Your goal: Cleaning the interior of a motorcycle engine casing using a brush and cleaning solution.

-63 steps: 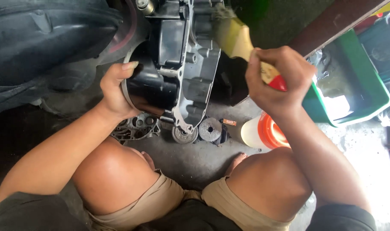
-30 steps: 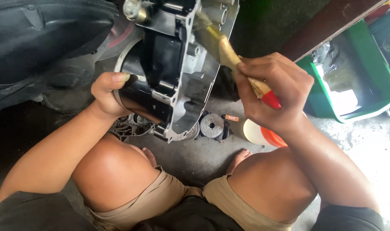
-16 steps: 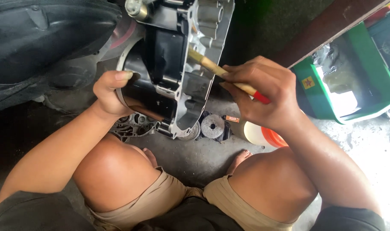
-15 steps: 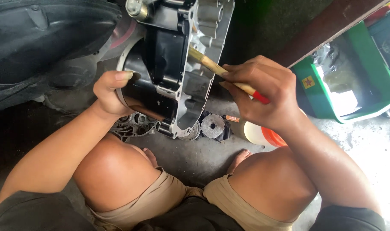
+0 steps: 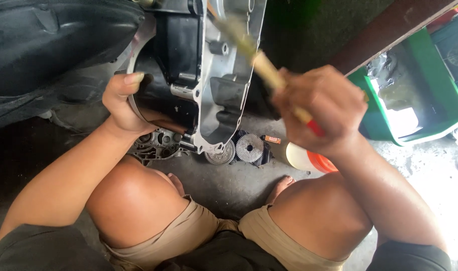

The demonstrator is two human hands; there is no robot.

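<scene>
Since the earlier frames the right hand (image 5: pixel 321 108) has shifted up and right and is now motion-blurred; the brush (image 5: pixel 261 62) has swung so its bristle end sits higher on the engine cover (image 5: pixel 229 75), near the top edge of the view. Left hand (image 5: pixel 122 100) is in about the same spot as before.

Right hand: fingers closed around the brush's wooden handle, red handle tip sticking out below the palm toward the wrist. Bristles are blurred; contact with the casting looks likely, can't tell for sure.

Left hand: fingers wrapped over the rounded black rim on the cover's left side, thumb on top, gripping it. Cover is held upright and edge-on, silver cast face toward the brush, black side toward the left hand, its lower corner just above the floor (image 5: pixel 224 185).

Person squats, both knees in the lower half of the view, bare toes on the concrete.

On the floor under the cover: two gears (image 5: pixel 249 148) side by side, a grey crankcase part (image 5: pixel 158 145) just left of them, a small orange item to their right. White-and-orange container (image 5: pixel 306 158) sits below the right wrist. Green tub (image 5: pixel 439 123) at right, well apart from the cover. Black tyre and fender (image 5: pixel 53 45) fill upper left.
</scene>
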